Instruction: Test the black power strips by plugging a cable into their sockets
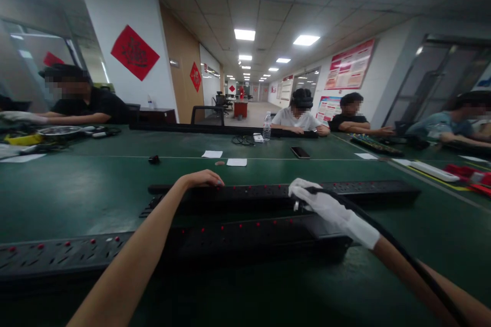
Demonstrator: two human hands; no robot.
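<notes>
Two long black power strips with red dots along their tops lie across the green table, a near strip [245, 242] and a far strip [368, 188]. My bare left hand [201, 179] rests on the far strip's top, fingers loosely bent and holding nothing. My right hand [307, 195], in a white glove, is closed around a black plug [301, 207] with a shiny metal part, above the gap between the strips. From it a thick black cable [364, 214] runs back along my right forearm. The palm hides most of the plug.
Farther back on the table lie papers [237, 162], a phone [299, 152], a small black part [154, 160] and a water bottle [267, 126]. Wires and a round tray [59, 131] are at the left, red items [468, 176] at the right. Several people sit around the table.
</notes>
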